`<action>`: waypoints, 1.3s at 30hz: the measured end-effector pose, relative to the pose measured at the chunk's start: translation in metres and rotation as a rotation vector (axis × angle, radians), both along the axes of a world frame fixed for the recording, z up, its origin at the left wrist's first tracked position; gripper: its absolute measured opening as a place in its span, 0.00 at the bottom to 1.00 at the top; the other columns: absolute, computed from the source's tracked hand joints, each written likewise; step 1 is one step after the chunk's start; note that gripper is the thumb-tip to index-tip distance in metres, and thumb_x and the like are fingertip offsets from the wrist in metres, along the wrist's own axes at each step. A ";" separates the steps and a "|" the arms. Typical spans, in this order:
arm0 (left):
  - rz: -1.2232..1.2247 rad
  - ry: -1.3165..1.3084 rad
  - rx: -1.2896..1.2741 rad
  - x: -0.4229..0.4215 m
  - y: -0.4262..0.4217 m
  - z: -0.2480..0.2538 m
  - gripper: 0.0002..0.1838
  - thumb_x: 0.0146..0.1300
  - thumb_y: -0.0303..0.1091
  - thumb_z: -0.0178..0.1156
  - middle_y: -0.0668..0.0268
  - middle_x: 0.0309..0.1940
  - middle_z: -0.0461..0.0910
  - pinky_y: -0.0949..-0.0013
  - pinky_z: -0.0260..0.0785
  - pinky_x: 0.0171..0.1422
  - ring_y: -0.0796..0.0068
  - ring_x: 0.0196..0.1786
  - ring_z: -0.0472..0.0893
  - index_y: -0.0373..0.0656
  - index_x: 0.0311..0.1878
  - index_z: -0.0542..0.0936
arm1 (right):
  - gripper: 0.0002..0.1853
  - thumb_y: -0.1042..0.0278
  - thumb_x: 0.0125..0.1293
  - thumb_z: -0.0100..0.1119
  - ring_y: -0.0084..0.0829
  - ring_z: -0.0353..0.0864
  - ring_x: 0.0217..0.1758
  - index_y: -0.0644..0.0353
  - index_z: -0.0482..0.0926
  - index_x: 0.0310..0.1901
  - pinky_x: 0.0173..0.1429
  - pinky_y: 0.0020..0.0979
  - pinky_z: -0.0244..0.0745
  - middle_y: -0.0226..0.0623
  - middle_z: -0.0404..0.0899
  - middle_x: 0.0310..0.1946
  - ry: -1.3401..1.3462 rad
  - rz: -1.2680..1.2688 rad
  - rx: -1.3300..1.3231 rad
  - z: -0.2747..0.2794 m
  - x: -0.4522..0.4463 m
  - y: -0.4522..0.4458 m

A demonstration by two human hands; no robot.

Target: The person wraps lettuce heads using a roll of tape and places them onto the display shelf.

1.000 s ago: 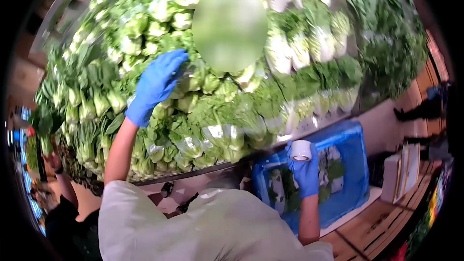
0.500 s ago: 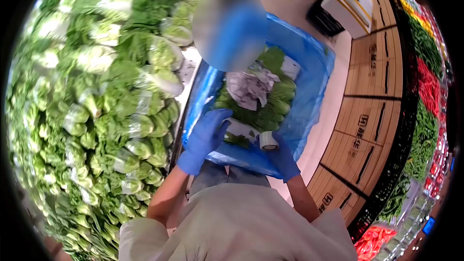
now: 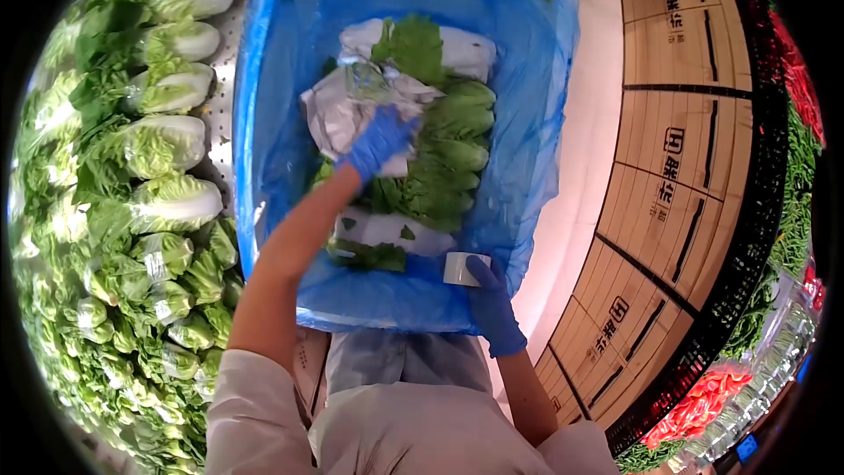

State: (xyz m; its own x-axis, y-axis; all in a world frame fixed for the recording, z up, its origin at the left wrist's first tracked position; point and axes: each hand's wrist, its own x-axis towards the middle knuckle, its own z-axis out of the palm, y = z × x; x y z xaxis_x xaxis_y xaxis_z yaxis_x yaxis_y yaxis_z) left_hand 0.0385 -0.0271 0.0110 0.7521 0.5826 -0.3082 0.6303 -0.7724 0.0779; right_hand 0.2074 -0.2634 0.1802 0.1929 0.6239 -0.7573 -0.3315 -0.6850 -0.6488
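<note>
Right-hand fingers (image 3: pixel 483 274) wrapped on tape roll (image 3: pixel 456 269); left-hand fingers (image 3: pixel 387 130) over crumpled wrapping (image 3: pixel 331 114), grip unclear. Wrapping judged light, soft; best gathered by folds.

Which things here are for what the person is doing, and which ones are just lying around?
Seem part of the job:
- white roll, held in the right hand
- crumpled pale wrapping, at the left hand
- leafy greens
- blue-lined bin around them

Probably just nearby:
- pale cabbages on the left
- wood-panelled stand
- red produce
</note>
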 end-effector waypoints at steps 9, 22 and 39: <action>0.215 0.250 0.200 -0.087 0.042 -0.007 0.31 0.48 0.55 0.59 0.56 0.60 0.63 0.50 0.65 0.49 0.49 0.50 0.69 0.58 0.57 0.72 | 0.15 0.65 0.58 0.57 0.30 0.77 0.43 0.60 0.70 0.44 0.52 0.30 0.71 0.37 0.75 0.38 0.307 -0.188 -0.123 -0.001 0.007 0.005; 0.734 -0.192 -0.086 -0.089 0.088 -0.066 0.16 0.60 0.29 0.51 0.51 0.45 0.73 0.57 0.72 0.41 0.60 0.46 0.77 0.43 0.53 0.69 | 0.15 0.64 0.58 0.58 0.28 0.76 0.43 0.58 0.70 0.45 0.50 0.27 0.72 0.35 0.74 0.38 0.281 -0.119 -0.155 -0.001 0.001 0.024; 1.079 0.114 -0.131 -0.111 -0.108 -0.035 0.53 0.38 0.62 0.69 0.44 0.52 0.66 0.54 0.62 0.61 0.48 0.57 0.68 0.31 0.60 0.61 | 0.13 0.61 0.61 0.57 0.21 0.73 0.34 0.57 0.72 0.43 0.40 0.20 0.70 0.31 0.72 0.34 0.339 -0.045 -0.176 -0.020 -0.030 0.049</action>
